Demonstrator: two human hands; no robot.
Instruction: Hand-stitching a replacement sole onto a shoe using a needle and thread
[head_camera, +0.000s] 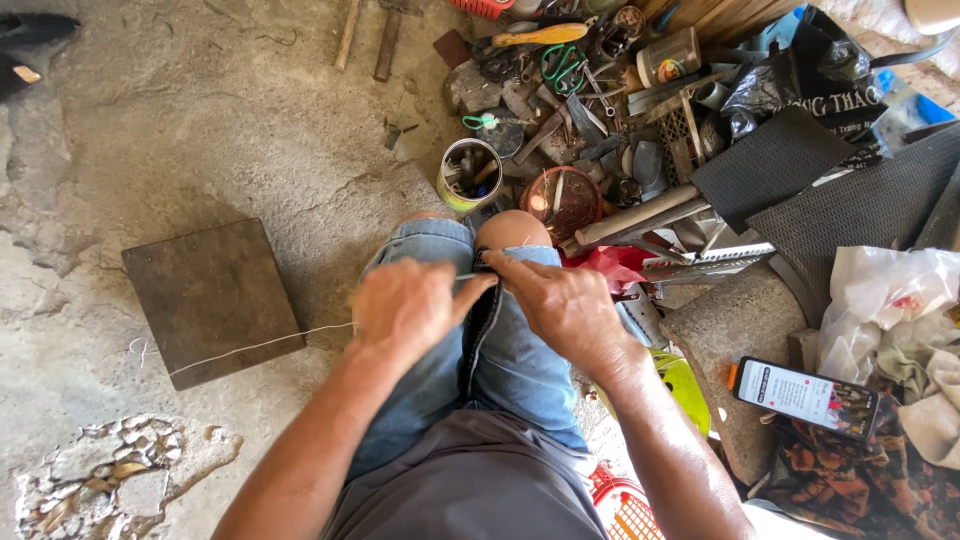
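I see the concrete floor and a dark square board off left. On my lap, a dark strip runs lengthwise between my knees. My right hand pinches its far end; my left hand, closed, pulls white thread leftward.

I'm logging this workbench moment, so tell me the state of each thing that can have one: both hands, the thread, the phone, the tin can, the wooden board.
left hand: closed, pinching a needle or thread end, slightly blurred
right hand: gripping a dark item held between the knees
white thread: trailing left across the board
phone: screen lit, lying flat
tin can: upright, open, holding tools
wooden board: flat on the floor
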